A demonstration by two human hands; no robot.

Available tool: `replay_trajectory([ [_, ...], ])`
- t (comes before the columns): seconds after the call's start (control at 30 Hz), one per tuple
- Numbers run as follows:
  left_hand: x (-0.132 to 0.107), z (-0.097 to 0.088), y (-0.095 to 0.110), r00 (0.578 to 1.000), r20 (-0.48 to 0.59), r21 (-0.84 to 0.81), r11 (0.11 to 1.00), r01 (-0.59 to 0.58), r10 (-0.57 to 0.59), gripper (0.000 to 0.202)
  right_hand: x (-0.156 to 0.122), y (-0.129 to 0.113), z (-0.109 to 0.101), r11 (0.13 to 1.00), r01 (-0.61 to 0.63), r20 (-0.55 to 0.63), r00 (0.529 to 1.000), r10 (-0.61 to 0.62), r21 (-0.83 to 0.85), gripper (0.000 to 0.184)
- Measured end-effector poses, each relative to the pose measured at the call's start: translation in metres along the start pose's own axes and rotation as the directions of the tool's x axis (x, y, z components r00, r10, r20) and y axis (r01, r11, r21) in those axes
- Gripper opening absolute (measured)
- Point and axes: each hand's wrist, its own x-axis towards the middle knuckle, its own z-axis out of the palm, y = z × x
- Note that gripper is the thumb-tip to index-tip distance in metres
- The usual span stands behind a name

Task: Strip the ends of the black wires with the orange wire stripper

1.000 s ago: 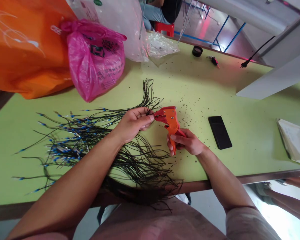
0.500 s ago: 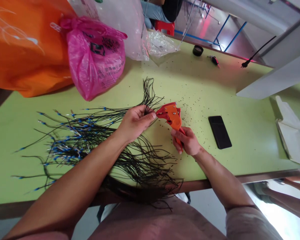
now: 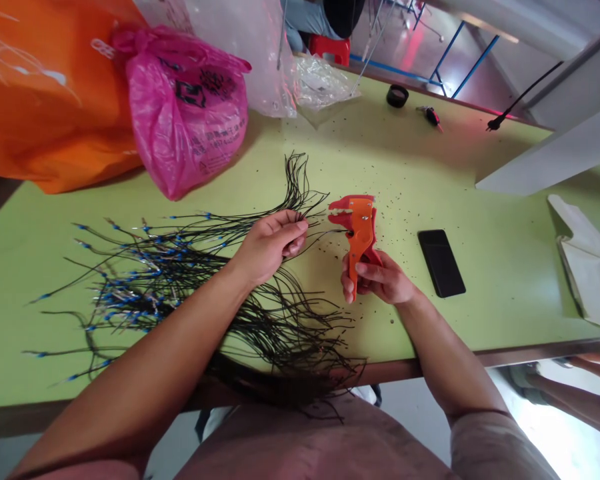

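My left hand [image 3: 275,243] is closed, thumb against fingers, on thin black wires [image 3: 260,217] whose loose ends stick out to the right. In my right hand [image 3: 375,277] is an orange and red wire stripper [image 3: 363,220], upright, its jaws spread and pointing left toward the wires. The jaws are apart from my left hand, with a wire end reaching near the tool's body. Beneath my left forearm lies a large heap of black wires [image 3: 280,320], many with blue connectors [image 3: 125,297] at their left ends.
A pink plastic bag [image 3: 190,120] and an orange bag [image 3: 50,100] stand at the back left. A black phone [image 3: 441,263] lies right of my right hand. Tiny black scraps dot the green table [image 3: 510,280]. Tape [image 3: 397,96] and keys [image 3: 432,118] sit farther back.
The wire stripper has moved right, away from my left hand, and turned more upright. Its jaws, earlier at the wires, are now spread and apart from my fingers.
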Motion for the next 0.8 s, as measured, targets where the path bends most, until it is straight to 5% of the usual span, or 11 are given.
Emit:
replay_trajectory([
  [0.2, 0.003, -0.001, -0.003, 1.000, -0.008, 0.048, 0.999, -0.005, 0.006, 0.037, -0.003, -0.001, 0.004, 0.993, -0.067, 0.110, 0.991, 0.077, -0.098, 0.040],
  [0.43, 0.001, -0.004, -0.005, 0.996, 0.087, 0.100, 0.995, -0.010, 0.001, 0.045, 0.001, 0.005, 0.005, 0.992, -0.091, 0.066, 0.993, 0.097, -0.092, 0.044],
  [0.8, 0.000, -0.003, 0.000, 0.996, 0.076, 0.096, 0.994, -0.047, 0.040, 0.045, 0.005, 0.006, 0.019, 0.985, -0.142, -0.107, 0.986, 0.131, -0.101, 0.047],
])
